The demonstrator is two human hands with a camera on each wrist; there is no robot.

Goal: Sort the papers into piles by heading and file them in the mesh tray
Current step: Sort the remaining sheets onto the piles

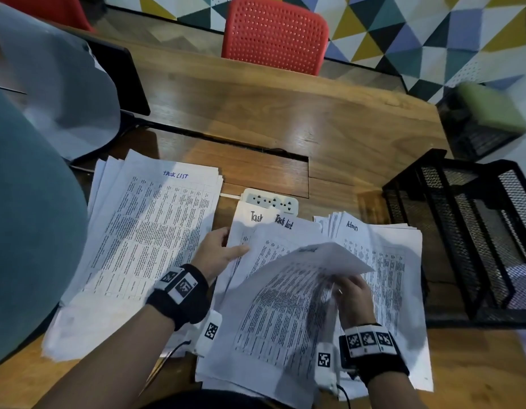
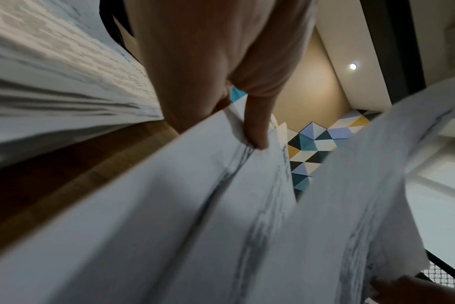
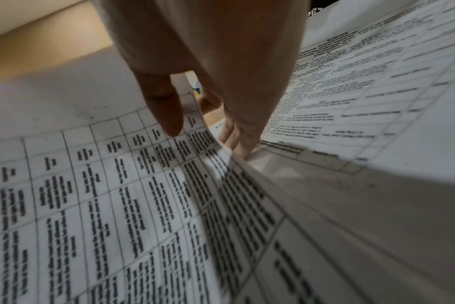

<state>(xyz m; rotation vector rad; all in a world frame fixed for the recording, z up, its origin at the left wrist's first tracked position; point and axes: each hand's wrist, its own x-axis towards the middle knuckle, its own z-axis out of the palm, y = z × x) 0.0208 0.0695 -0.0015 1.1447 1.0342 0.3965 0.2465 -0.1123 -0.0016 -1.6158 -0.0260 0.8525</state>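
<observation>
Three paper piles lie on the wooden desk. A pile headed "Task List" [image 1: 149, 231] lies at the left. A middle unsorted pile [image 1: 270, 231] shows two more "Task list" headings. A pile headed "Admin" [image 1: 385, 261] lies at the right. My left hand [image 1: 223, 252] pinches the left edge of the middle pile's upper sheets [image 2: 221, 164] between thumb and fingers. My right hand [image 1: 349, 293] pinches the right edge of a lifted, curled sheet [image 1: 285, 296], thumb on top [image 3: 166, 111], fingers underneath. The black mesh tray [image 1: 468, 240] stands at the right of the desk.
A white power strip [image 1: 270, 200] lies behind the middle pile. A red chair [image 1: 273, 33] stands across the desk. A grey rounded object [image 1: 61, 84] and a dark panel sit at far left. A second mesh holder [image 1: 480, 125] sits beyond the tray.
</observation>
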